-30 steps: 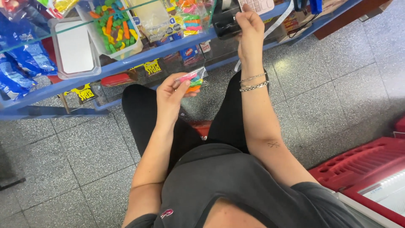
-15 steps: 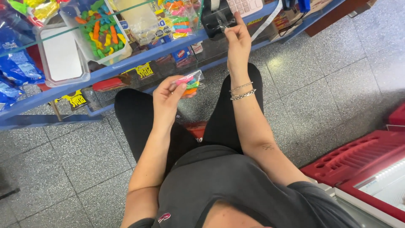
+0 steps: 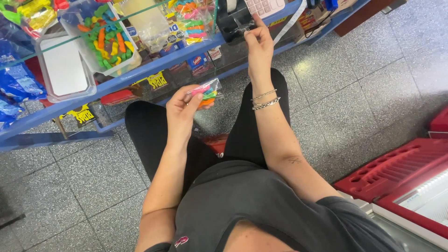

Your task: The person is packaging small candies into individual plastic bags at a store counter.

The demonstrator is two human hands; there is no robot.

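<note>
My left hand [image 3: 183, 111] is raised in front of me, shut on a small clear bag of coloured gummy candy [image 3: 204, 92]. My right hand [image 3: 258, 43] reaches forward to the glass counter top, its fingers pinched on a small piece at the edge of a black device [image 3: 232, 21]; what the fingers pinch is too small to make out. Silver bracelets circle my right wrist. A white keypad machine [image 3: 266, 5] sits just beyond that hand.
A blue-framed glass counter [image 3: 154, 65] spans the top, bearing a clear tub of gummy worms [image 3: 105, 37], an empty white tub [image 3: 63, 70], more candy bags [image 3: 193, 21] and blue packets [image 3: 18, 77]. A red crate [image 3: 396, 172] stands at right on the speckled floor.
The view has shifted slightly. My left hand has stayed up with the candy bag. My right hand has stayed on the counter by the black device.
</note>
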